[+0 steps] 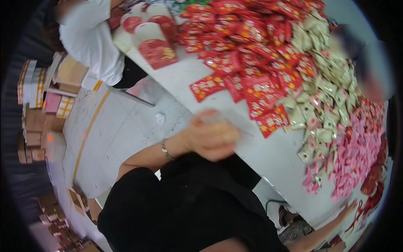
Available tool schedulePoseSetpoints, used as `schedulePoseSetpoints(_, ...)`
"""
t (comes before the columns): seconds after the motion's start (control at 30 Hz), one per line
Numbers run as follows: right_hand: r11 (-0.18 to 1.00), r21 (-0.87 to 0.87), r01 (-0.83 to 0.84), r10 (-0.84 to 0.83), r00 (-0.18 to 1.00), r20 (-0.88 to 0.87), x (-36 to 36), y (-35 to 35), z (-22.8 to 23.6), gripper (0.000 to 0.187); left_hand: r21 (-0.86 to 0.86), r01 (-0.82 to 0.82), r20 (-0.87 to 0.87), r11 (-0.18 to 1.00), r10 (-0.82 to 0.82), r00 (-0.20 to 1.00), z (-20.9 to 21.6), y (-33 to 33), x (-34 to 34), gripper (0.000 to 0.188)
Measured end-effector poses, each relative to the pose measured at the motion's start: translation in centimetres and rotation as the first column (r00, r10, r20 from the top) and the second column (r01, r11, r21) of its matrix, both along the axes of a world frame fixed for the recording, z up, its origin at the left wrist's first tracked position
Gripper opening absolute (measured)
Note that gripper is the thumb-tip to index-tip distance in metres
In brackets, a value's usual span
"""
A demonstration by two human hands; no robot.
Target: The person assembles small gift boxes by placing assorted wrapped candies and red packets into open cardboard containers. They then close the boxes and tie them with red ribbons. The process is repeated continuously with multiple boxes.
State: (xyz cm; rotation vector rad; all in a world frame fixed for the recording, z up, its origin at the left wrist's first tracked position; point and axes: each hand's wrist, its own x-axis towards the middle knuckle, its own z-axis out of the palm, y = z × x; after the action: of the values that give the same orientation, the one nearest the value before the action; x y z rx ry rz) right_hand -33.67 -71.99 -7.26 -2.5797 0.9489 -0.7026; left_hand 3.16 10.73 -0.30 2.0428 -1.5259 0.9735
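My left hand (213, 136), with a bracelet on the wrist, is raised over the near edge of the white table (180, 84), smeared by motion. Its fingers look curled, and a pale, see-through flat thing (237, 122) shows at its fingertips, too blurred to name. My right arm reaches far to the lower right, where my right hand (346, 211) is stretched out over the table beside a red cord (358, 216). Its fingers look extended and seem to hold nothing. Closest beyond my left hand lie red printed packets (273, 121).
Heaps of red packets (252, 31), cream packets (325, 109) and pink packets (357, 155) cover the table. Red-and-white boxes (157, 52) stand at the far left. A person in a white shirt (90, 42) is beyond them; another blurred person (375, 71) is across. Cartons (35, 122) are stacked left.
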Motion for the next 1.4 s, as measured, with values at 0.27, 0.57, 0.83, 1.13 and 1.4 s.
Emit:
schedulePoseSetpoints(0.27, 0.991, -0.121, 0.058, -0.003, 0.911, 0.412, 10.5, 35.6, 10.2, 0.051, -0.444, -0.539, -0.588, 0.716, 0.221, 0.778, 3.1, 18.5, 12.1, 0.123)
schedulePoseSetpoints(0.57, 0.953, -0.236, -0.192, 0.286, 0.833, 0.475, 18.1, 45.8, 14.7, 0.045, 0.562, -0.537, -0.161, 0.63, 0.719, 0.676, 12.0, 16.9, 20.2, 0.047)
schedulePoseSetpoints(0.83, 0.934, -0.284, -0.218, 0.334, 0.813, 0.476, 17.7, 50.8, 14.5, 0.044, 0.312, -0.257, -0.333, 0.915, 0.359, 0.872, 19.9, 13.4, 14.4, 0.032)
schedulePoseSetpoints(1.13, 0.661, 0.145, -0.736, 0.669, 0.666, 0.329, 19.0, 65.0, 11.5, 0.143, 0.524, 0.149, -0.303, 0.838, 0.02, 0.953, 14.0, -4.7, -1.8, 0.01)
schedulePoseSetpoints(1.4, 0.483, 0.5, -0.719, 0.35, 0.682, 0.642, 21.6, 60.7, 7.2, 0.128, -0.15, 0.209, -0.237, 0.966, -0.24, 0.941, 7.1, -5.7, -2.5, 0.035)
